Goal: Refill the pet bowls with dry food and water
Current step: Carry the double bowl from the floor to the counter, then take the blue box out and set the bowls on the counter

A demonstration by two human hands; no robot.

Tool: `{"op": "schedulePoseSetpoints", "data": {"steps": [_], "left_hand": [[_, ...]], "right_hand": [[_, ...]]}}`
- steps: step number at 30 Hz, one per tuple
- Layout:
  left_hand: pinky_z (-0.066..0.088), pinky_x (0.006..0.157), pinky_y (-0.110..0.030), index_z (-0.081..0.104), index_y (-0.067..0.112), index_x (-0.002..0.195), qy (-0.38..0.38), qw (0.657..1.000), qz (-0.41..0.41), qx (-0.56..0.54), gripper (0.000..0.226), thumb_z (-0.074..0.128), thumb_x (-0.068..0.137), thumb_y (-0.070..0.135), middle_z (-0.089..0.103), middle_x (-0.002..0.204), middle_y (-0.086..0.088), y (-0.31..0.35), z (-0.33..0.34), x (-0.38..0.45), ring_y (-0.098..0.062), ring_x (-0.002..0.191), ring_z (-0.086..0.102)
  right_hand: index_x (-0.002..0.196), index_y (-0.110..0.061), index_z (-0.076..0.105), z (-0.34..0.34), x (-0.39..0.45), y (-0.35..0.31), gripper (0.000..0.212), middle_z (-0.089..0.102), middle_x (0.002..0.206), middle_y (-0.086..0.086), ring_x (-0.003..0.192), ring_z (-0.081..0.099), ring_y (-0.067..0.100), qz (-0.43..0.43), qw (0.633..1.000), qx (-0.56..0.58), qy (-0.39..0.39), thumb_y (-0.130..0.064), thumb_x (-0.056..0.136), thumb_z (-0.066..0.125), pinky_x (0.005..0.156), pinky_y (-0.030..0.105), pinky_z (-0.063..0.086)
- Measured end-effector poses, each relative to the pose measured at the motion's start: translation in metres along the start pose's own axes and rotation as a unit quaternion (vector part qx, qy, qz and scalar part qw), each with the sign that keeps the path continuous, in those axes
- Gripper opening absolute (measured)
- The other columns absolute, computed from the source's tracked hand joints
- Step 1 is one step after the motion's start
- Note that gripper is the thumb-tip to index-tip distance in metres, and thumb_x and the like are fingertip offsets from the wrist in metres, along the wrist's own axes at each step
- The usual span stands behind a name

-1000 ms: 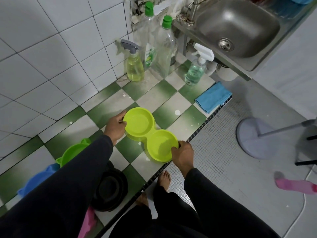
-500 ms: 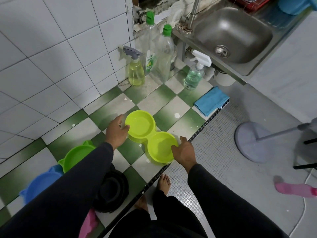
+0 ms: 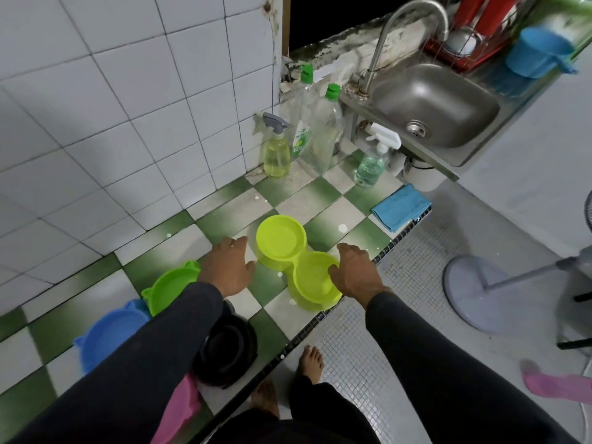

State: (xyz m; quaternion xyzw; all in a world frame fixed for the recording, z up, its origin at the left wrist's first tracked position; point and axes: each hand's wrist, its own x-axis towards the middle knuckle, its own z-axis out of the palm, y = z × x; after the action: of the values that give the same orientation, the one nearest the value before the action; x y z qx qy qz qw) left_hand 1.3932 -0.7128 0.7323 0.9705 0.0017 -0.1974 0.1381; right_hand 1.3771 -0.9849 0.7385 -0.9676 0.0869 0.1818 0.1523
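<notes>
Lime-green double bowl [image 3: 296, 262] sits on the green/white checked ledge [image 3: 323, 203], near its front edge, both wells empty. L hand [image 3: 229, 272] is just beside the bowl's left side, palm down, fingers [image 3: 238, 248] loosely spread, not gripping; contact w/ the bowl cannot be told. R hand [image 3: 354, 274] is at the near well, fingers [image 3: 334, 270] curled over its right rim, touching it. Both arms wear dark sleeves [image 3: 426, 354]. Left of the L hand: green bowl [image 3: 171, 285] w/ ear-shaped tabs, then blue bowl [image 3: 105, 331], both partly hidden by the L arm. Black bowl [image 3: 229, 350] lies below the L forearm; a pink item [image 3: 179, 408] beside it, shape unclear. At the ledge's far end, against the tiled wall: yellow spray bottle [image 3: 275, 149], two clear green-capped bottles [image 3: 320, 129], a white-trigger spray bottle [image 3: 373, 161]. Blue cloth [image 3: 400, 208] lies at the ledge edge. Steel sink [image 3: 432, 107] w/ tap at upper right. Bare feet [image 3: 310, 363] on the grey mosaic floor.
</notes>
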Motion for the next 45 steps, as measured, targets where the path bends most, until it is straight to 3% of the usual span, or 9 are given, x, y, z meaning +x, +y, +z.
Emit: {"op": "schedulePoseSetpoints", "data": {"steps": [5,15,21,28,31,35,45], "left_hand": [[0.045,0.105,-0.045,0.044,0.018,0.150,-0.005,0.998,0.025,0.054,0.057,0.052,0.101,0.046,0.049,0.146,-0.014,-0.008,-0.013,-0.033,-0.036,0.130,0.048],[0.039,0.113,-0.049,0.039,0.024,0.156,0.024,0.999,0.006,0.036,0.060,0.053,0.102,0.046,0.040,0.155,-0.010,-0.014,-0.019,-0.115,-0.035,0.139,0.042],[0.043,0.109,-0.048,0.042,0.022,0.154,0.060,0.997,-0.046,0.019,0.057,0.051,0.103,0.045,0.051,0.146,-0.012,-0.015,-0.011,-0.181,-0.035,0.134,0.049],[0.051,0.087,-0.040,0.058,0.023,0.137,0.128,0.987,-0.098,-0.027,0.043,0.057,0.099,0.044,0.065,0.124,-0.006,-0.014,0.027,-0.275,-0.031,0.114,0.062],[0.052,0.094,-0.042,0.061,0.022,0.129,0.141,0.983,-0.116,-0.032,0.038,0.059,0.096,0.043,0.066,0.123,-0.005,-0.011,0.050,-0.317,-0.030,0.114,0.063],[0.053,0.099,-0.045,0.053,0.019,0.144,0.130,0.979,-0.147,-0.053,0.049,0.058,0.099,0.038,0.059,0.138,-0.009,-0.013,0.073,-0.370,-0.030,0.119,0.060],[0.050,0.102,-0.047,0.048,0.022,0.149,0.154,0.955,-0.237,-0.094,0.053,0.056,0.101,0.042,0.058,0.134,-0.008,-0.050,0.107,-0.480,-0.030,0.122,0.054]], "right_hand": [[0.136,-0.010,0.050,-0.008,-0.023,-0.017,0.050,0.055,0.137,0.014,0.124,0.049,0.034,-0.071,0.995,-0.049,0.040,-0.028,0.089,0.056,0.103,0.041,0.044],[0.134,-0.012,0.050,-0.015,-0.071,-0.039,0.048,0.054,0.138,0.013,0.126,0.048,0.033,-0.137,0.985,-0.093,0.049,-0.028,0.089,0.053,0.105,0.041,0.040],[0.134,-0.013,0.050,-0.021,-0.105,-0.041,0.046,0.054,0.136,0.012,0.126,0.049,0.034,-0.189,0.974,-0.125,0.028,-0.030,0.092,0.054,0.104,0.042,0.042],[0.127,-0.011,0.053,-0.008,-0.160,-0.025,0.041,0.056,0.129,0.014,0.121,0.051,0.037,-0.256,0.957,-0.133,0.017,-0.031,0.092,0.057,0.100,0.043,0.044],[0.128,-0.011,0.053,0.003,-0.188,-0.019,0.041,0.056,0.128,0.015,0.120,0.050,0.037,-0.277,0.951,-0.139,0.006,-0.029,0.091,0.057,0.099,0.043,0.044],[0.125,-0.011,0.054,0.021,-0.227,-0.018,0.039,0.056,0.128,0.015,0.121,0.051,0.038,-0.307,0.940,-0.148,-0.006,-0.028,0.091,0.057,0.098,0.043,0.043],[0.125,-0.012,0.056,0.073,-0.317,-0.048,0.041,0.057,0.128,0.014,0.120,0.053,0.036,-0.376,0.915,-0.145,-0.028,-0.029,0.088,0.058,0.101,0.043,0.046]]}}
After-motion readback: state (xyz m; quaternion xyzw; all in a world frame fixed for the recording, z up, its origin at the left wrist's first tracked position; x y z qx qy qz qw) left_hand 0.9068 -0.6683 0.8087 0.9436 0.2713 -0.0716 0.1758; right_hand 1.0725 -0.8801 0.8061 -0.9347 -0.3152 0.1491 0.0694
